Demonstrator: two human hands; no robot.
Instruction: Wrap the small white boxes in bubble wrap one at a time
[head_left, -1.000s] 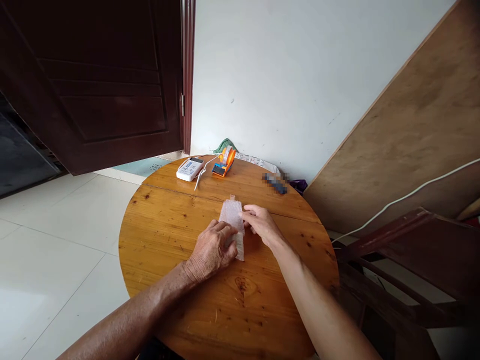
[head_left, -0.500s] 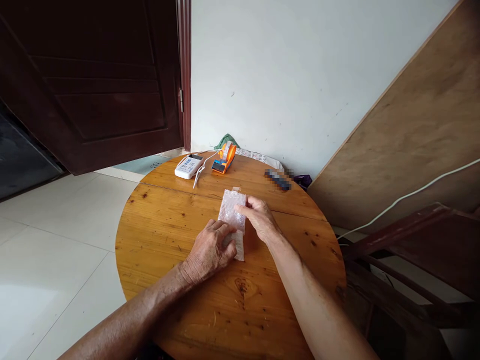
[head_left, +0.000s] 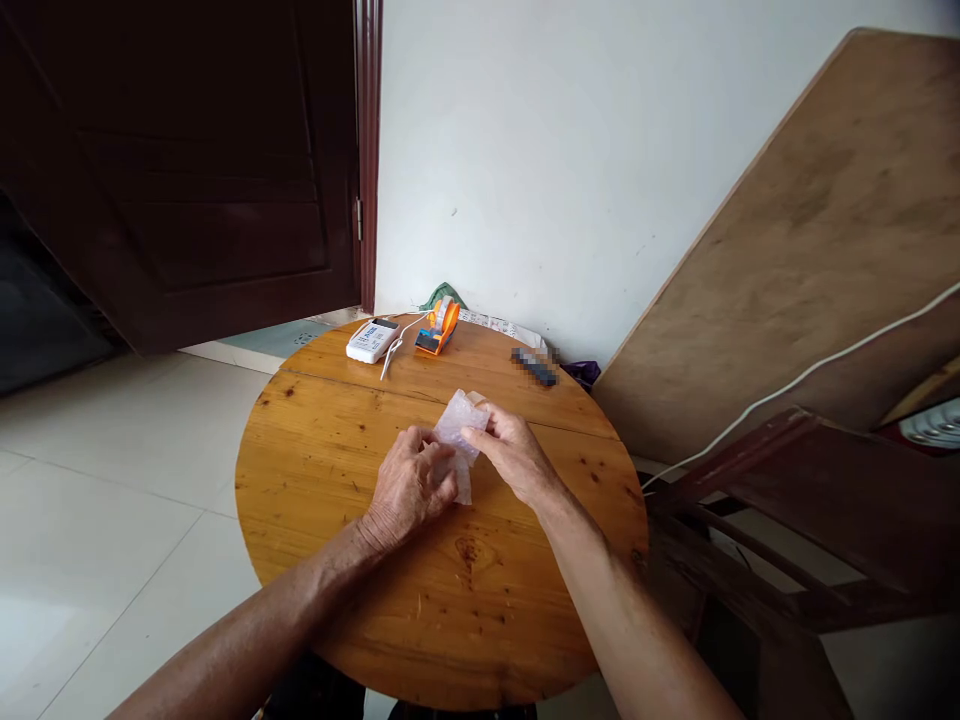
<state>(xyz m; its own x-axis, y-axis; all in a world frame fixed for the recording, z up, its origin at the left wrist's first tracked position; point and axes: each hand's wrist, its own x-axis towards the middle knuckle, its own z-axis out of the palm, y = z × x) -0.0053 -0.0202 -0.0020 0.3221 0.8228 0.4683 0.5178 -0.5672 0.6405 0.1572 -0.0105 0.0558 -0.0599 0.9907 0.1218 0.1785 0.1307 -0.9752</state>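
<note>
A small piece of bubble wrap [head_left: 459, 420] is between my two hands over the middle of the round wooden table [head_left: 315, 480]. My right hand [head_left: 510, 450] pinches its right edge, thumb on top and fingers behind. On the lower left part, my left hand [head_left: 416, 480] has its fingers curled onto the wrap, partly covering it. The wrap's lower end shows below the left fingers, and its upper part is tilted. Whether anything lies inside the wrap cannot be made out.
At the back of the table stand an orange tape dispenser [head_left: 439, 328] and a white box-shaped device [head_left: 373, 341] with a white cord. A blurred dark object [head_left: 535, 367] lies back right. A wooden board [head_left: 795, 220] leans on the wall; a dark red chair [head_left: 742, 490] stands right.
The bubble wrap has turned and tilted in my hands, its upper part now leaning over. Both hands have shifted slightly, and the whole view has swung a little to the right.
</note>
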